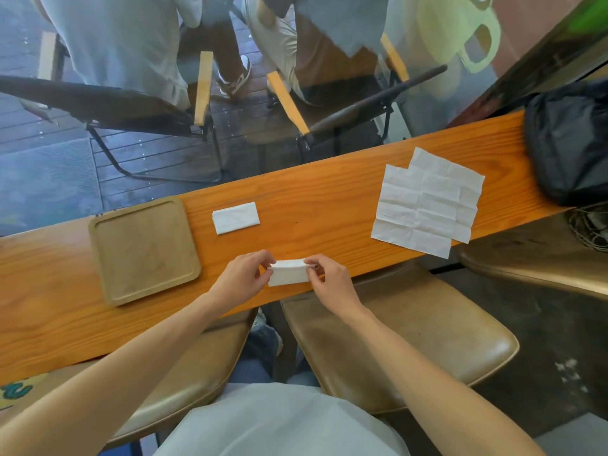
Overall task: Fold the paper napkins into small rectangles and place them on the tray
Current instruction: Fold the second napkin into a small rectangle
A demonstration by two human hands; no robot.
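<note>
A small folded white napkin (pixel 289 273) is held at the near edge of the wooden counter, pinched at its left end by my left hand (pixel 242 277) and at its right end by my right hand (pixel 330 282). Another napkin folded into a rectangle (pixel 235 217) lies flat on the counter, to the right of the tray. The square wooden tray (pixel 98 232) sits on the left with nothing on it. Unfolded creased napkins (pixel 427 205), two overlapping, lie spread out at the right.
The long wooden counter (pixel 329 192) runs along a window. A black bag (pixel 569 139) rests at its far right end. Brown padded stools (pixel 411 330) stand under the near edge. Behind the glass are chairs and seated people.
</note>
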